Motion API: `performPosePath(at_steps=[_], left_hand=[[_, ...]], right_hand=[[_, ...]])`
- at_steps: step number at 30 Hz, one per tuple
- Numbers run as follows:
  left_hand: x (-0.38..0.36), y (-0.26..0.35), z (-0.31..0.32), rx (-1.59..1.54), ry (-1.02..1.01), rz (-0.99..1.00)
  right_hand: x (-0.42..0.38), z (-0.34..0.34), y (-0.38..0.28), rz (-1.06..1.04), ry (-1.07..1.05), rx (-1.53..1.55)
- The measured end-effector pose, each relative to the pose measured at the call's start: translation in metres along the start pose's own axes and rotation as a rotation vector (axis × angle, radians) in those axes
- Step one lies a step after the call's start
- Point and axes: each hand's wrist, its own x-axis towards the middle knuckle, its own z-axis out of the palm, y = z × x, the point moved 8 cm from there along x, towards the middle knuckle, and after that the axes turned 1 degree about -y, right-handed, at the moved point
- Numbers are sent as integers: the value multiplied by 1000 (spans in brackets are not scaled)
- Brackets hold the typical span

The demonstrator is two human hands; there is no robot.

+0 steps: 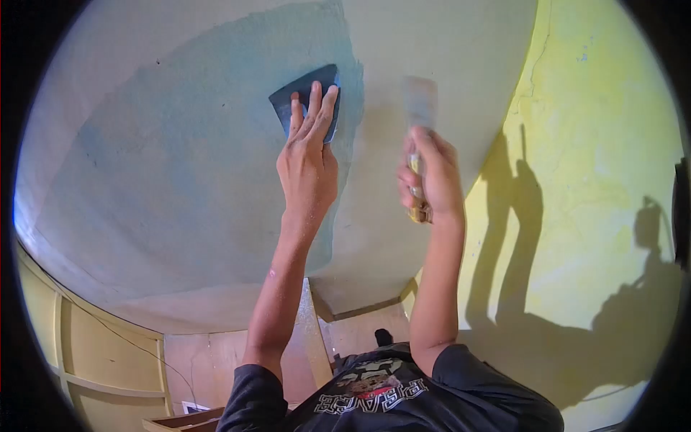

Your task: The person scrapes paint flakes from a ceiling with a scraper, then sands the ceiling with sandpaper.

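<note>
Closest in, the dark printed T-shirt (389, 396) sat at the bottom of the view, and both bare forearms went up from it to the surface overhead.

The left hand (308, 169) was flat on a dark blue sheet of sandpaper (317, 75). Its fingers (325, 108) lay long and slightly spread, pressing the sheet against the wall. The sheet sat right at the edge of the blue-green patch (180, 165), where the colour met the paler coat beside it.

The right hand (430, 176) was just beside it, apart from the sheet. Its fingers were curled tight around the handle of a putty knife (420, 101), whose blade pointed up and was blurred. I could not tell whether the blade touched the wall.

Judging by this, the step in hand was rubbing down the patch's edge, with the knife held ready. The next stroke would call for even, flat pressure under the whole palm so the sheet did not fold or slip. The knife would need to stay clear of the sanded strip.

Further off, a yellow wall (597, 144) carried the shadows (518, 237) of the two raised arms. Pale wooden framing (86, 345) ran along the lower left.
</note>
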Motion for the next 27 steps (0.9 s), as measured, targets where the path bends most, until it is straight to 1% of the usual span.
performPosePath(at_steps=[1,4,5,7,8,9,10,12,13,16,17,19,22,24,25,27], left_hand=[[9,7,-7,27,58,65],[40,31,-10,6,129,188],[53,34,12,-28,63,134],[58,29,47,140,-1,161],[56,25,61,225,-31,177],[43,25,76,245,-72,195],[25,27,61,200,-93,160],[-17,27,79,110,-177,76],[-35,27,79,75,-205,28],[-54,26,61,-12,-130,-108],[-45,22,50,-2,-58,-87],[-13,35,15,33,89,-61],[29,59,-5,152,176,47],[46,63,6,261,122,84],[49,67,13,313,97,105],[39,64,32,354,35,94]], right_hand=[[-2,-13,-2,-11,1,33],[-4,-39,13,3,18,70],[8,-53,24,29,19,72],[10,-64,35,74,-1,84],[7,-67,38,91,-12,92],[4,-75,39,95,-32,87],[-11,-66,33,95,-85,109],[-12,-86,39,119,-148,176],[-12,-89,40,95,-198,229],[-8,-95,49,132,-194,238],[-6,-90,49,131,-171,217],[-2,-89,51,141,-193,223],[-8,-88,53,174,-203,237],[-11,-87,57,203,-217,233],[-11,-88,63,211,-274,263],[-19,-83,61,194,-333,262]])
